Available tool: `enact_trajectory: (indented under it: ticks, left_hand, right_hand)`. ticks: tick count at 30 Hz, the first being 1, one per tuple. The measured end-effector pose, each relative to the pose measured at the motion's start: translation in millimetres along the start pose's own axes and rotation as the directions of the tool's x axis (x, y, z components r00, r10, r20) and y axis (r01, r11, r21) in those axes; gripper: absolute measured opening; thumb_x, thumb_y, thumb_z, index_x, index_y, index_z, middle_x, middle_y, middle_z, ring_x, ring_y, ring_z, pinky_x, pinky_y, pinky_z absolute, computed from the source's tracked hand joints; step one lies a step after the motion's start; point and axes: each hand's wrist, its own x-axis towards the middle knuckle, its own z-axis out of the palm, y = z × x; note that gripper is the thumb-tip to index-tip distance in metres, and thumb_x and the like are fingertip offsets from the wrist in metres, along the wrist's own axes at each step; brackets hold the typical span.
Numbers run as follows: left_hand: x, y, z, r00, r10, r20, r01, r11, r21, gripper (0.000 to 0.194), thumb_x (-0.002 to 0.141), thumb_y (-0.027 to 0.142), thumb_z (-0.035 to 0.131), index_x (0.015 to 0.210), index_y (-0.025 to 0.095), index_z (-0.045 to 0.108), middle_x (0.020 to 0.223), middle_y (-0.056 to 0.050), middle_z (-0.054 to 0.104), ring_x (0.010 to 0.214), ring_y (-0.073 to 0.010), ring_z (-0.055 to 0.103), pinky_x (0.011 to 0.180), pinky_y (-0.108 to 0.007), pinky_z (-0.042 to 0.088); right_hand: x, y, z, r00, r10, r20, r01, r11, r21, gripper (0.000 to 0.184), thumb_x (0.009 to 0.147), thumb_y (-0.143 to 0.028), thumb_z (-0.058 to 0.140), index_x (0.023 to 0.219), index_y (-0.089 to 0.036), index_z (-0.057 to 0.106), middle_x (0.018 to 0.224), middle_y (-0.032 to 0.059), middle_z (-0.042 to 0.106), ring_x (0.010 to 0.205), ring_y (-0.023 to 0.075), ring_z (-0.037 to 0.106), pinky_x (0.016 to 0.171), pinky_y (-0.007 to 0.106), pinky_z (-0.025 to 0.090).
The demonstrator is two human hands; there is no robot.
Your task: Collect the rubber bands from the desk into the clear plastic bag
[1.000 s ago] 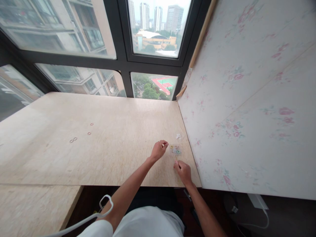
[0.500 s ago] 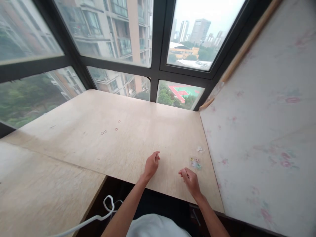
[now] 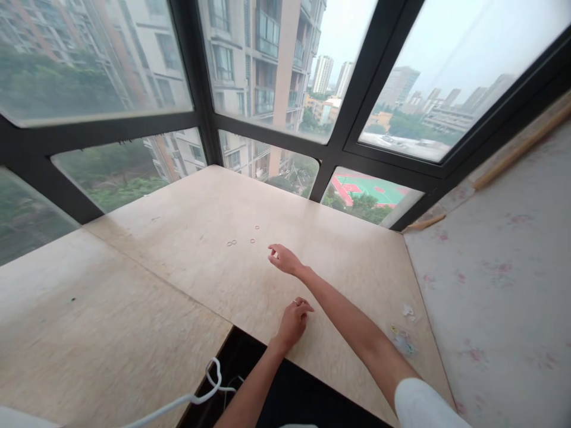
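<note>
1. Dark speck (image 3: 73, 299), one, on the left section of the pale countertop (image 3: 134, 351).
2. White cable (image 3: 196, 397), looped, at the near edge.
3. Pair of thin rings (image 3: 232, 243), lying side by side on the countertop.
4. Two reddish rings, one nearer (image 3: 252, 241), one farther (image 3: 257, 227), apart, just right of the pair.
5. Right hand (image 3: 284, 260), above the countertop beside the reddish rings; thumb and forefinger narrowly parted; cannot tell whether anything is between them.
6. Left hand (image 3: 293, 324), near the counter edge, wearing a finger ring (image 3: 295, 302); fingers loosely curled, contents cannot be told.
7. Clear packet (image 3: 402, 342) with coloured bands, beyond the right forearm.
8. White scrap (image 3: 408, 311), near the packet.
9. Floral wall (image 3: 504, 309), far right.
</note>
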Motion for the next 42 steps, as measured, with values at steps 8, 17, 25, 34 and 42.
enact_trajectory:
  ticks: [8, 17, 25, 34, 42]
  left_hand:
    - [-2, -1, 1.1, 0.999, -0.032, -0.037, 0.033, 0.999, 0.029, 0.039, 0.066, -0.007, 0.039, 0.076, 0.017, 0.069, 0.089, -0.006, 0.065, 0.075, -0.0153, 0.058, 0.065, -0.026, 0.045]
    - [0, 3, -1.5, 0.999, -0.041, -0.007, 0.040, 0.998, -0.056, 0.046, 0.065, -0.009, 0.038, 0.081, 0.019, 0.070, 0.098, -0.007, 0.065, 0.086, -0.0165, 0.059, 0.072, -0.028, 0.047]
    - [-2, -6, 2.8, 0.998, -0.038, -0.045, 0.036, 0.998, -0.054, 0.050, 0.068, -0.009, 0.039, 0.095, 0.020, 0.071, 0.108, -0.008, 0.063, 0.100, -0.0179, 0.058, 0.079, -0.032, 0.051]
    - [3, 2, -2.1, 0.998, -0.039, -0.042, 0.038, 0.999, -0.035, 0.045, 0.069, -0.009, 0.038, 0.089, 0.017, 0.070, 0.097, -0.007, 0.066, 0.087, -0.0152, 0.059, 0.076, -0.029, 0.051]
    - [7, 1, -3.4, 0.999, -0.018, -0.048, 0.016, 0.999, -0.041, 0.043, 0.071, -0.002, 0.037, 0.089, 0.020, 0.069, 0.099, -0.006, 0.066, 0.093, -0.0162, 0.060, 0.081, -0.033, 0.052]
  right_hand:
    - [103, -28, 37, 0.974, 0.010, 0.226, 0.077, 0.925, -0.372, 0.033, 0.091, -0.033, 0.056, 0.120, -0.017, 0.054, 0.120, 0.0083, 0.056, 0.100, 0.0206, 0.059, 0.083, 0.041, 0.051]
    - [97, -13, 43, 0.949, -0.062, 0.309, 0.215, 0.846, -0.489, 0.032, 0.091, -0.033, 0.056, 0.119, -0.016, 0.055, 0.119, 0.0081, 0.057, 0.100, 0.0206, 0.059, 0.084, 0.042, 0.051]
    - [52, 11, 19, 0.987, -0.019, 0.158, 0.072, 0.940, -0.334, 0.021, 0.090, -0.029, 0.057, 0.104, -0.015, 0.060, 0.108, 0.0073, 0.061, 0.095, 0.0195, 0.060, 0.081, 0.038, 0.050]
    - [-76, 41, -34, 0.965, 0.198, -0.170, -0.158, 0.962, 0.221, 0.024, 0.090, -0.035, 0.040, 0.082, -0.018, 0.055, 0.072, 0.0004, 0.063, 0.058, 0.0101, 0.059, 0.054, 0.021, 0.047]
    - [-251, 81, -84, 0.752, 0.550, -0.362, -0.324, 0.788, 0.523, 0.033, 0.082, -0.051, 0.052, 0.079, -0.018, 0.053, 0.055, -0.0039, 0.053, 0.040, 0.0085, 0.046, 0.037, 0.019, 0.037]
